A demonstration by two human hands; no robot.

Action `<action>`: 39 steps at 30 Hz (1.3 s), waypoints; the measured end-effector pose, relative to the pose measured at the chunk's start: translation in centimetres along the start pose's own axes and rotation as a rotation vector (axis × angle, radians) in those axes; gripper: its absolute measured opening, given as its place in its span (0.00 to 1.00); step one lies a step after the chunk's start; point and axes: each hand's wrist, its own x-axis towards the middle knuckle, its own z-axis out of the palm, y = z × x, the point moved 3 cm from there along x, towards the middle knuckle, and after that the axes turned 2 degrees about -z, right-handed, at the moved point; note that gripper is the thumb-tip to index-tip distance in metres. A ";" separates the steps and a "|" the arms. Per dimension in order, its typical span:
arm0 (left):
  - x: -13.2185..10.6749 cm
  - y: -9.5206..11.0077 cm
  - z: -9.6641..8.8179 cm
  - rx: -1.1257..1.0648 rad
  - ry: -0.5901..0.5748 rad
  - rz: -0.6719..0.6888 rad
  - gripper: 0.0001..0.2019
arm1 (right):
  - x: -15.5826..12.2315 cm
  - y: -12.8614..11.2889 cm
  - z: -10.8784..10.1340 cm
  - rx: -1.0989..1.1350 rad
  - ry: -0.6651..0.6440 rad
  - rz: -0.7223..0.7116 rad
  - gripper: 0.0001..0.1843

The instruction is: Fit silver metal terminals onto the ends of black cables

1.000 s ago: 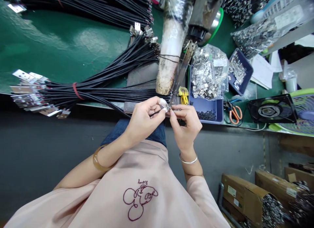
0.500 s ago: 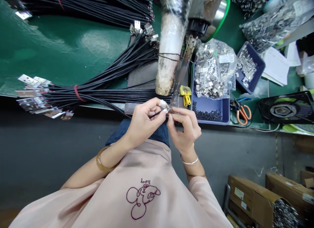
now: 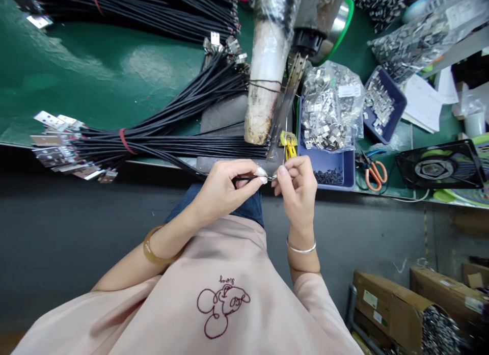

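Observation:
My left hand [image 3: 225, 189] pinches the end of a thin black cable [image 3: 246, 178] at the front edge of the green bench [image 3: 95, 70]. My right hand [image 3: 298, 184] is closed beside it, fingertips pinched on a small metal clip [image 3: 272, 178] at the cable's tip. Both hands meet just below the tip of a slanted metal tool [image 3: 284, 108]. A bundle of black cables [image 3: 171, 146] with a red band [image 3: 123, 141] runs left, ending in silver terminal plates [image 3: 57, 146].
A blue tray [image 3: 328, 166] holds a bag of metal clips [image 3: 328, 113] and small dark parts. Orange scissors [image 3: 369, 174], a yellow clip [image 3: 288, 143], a black fan [image 3: 439, 166] and a wrapped cylinder [image 3: 265, 75] stand nearby. Cardboard boxes [image 3: 385, 306] sit on the floor at right.
Both hands have dropped slightly toward me, away from the tool tip. My right hand has turned more upright, its fingers bunched tighter around the clip.

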 end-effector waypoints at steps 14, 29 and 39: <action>-2.0 0.1 -0.1 0.039 -0.087 -0.068 0.05 | -3.3 -2.8 -4.9 -0.401 0.812 -0.625 0.10; 0.2 -0.4 0.3 -0.456 -0.145 -0.272 0.10 | 5.0 4.3 -8.6 -0.682 -0.107 0.096 0.05; 0.6 -1.3 0.6 -0.272 0.083 -0.201 0.06 | 0.9 0.3 -6.0 -0.199 0.391 -0.046 0.07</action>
